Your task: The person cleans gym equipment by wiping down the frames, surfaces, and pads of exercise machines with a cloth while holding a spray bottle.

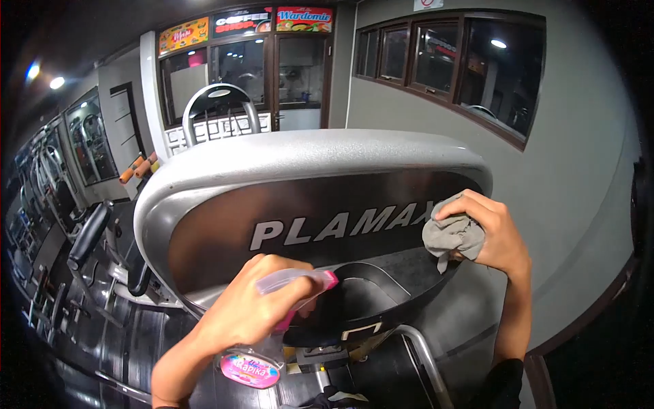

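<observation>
My left hand [262, 303] is wrapped round a spray bottle [250, 369] with a clear and pink trigger head and a pink label. Its nozzle points right, over the black tray [371, 290] at the base of the machine panel. In my right hand [494, 228] is a crumpled grey cloth [453, 235], bunched in the fingers at the right end of the panel. The silver-framed panel [313, 146] has a dark face with raised "PLAMAX" lettering [340, 225]. Whether the cloth touches the panel, I cannot tell.
A curved metal tube [422, 365] runs below the tray. Gym machines [102, 252] with black pads stand at the left. Behind the panel are a shop front with a brown door [300, 85] and signs. A grey wall [579, 170] with windows is at the right.
</observation>
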`<state>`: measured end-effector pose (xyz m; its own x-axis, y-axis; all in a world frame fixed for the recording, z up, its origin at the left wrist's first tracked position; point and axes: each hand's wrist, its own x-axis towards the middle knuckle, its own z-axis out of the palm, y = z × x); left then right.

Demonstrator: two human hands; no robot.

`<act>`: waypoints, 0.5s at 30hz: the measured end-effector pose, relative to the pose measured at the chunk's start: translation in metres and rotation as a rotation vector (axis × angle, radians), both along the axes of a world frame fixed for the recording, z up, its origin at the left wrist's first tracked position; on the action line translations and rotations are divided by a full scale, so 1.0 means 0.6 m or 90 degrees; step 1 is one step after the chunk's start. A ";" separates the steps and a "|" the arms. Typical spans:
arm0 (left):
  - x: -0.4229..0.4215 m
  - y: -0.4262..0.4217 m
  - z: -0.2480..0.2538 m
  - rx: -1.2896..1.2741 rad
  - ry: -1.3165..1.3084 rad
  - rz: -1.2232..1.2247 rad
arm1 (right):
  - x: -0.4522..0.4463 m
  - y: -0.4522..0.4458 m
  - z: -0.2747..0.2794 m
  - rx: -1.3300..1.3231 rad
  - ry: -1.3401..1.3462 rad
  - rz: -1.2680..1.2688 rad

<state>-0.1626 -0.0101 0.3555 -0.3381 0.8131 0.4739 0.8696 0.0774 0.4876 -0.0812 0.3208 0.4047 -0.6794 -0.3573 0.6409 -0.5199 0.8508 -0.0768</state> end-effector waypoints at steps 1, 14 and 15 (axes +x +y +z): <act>0.000 0.011 -0.005 0.010 0.125 0.035 | -0.004 0.003 0.000 0.011 -0.022 0.035; 0.017 0.029 0.003 0.003 -0.545 0.194 | -0.092 -0.100 -0.043 0.273 -0.182 0.315; 0.014 0.020 -0.004 0.045 -0.584 0.176 | -0.088 -0.118 -0.059 0.410 -0.115 0.235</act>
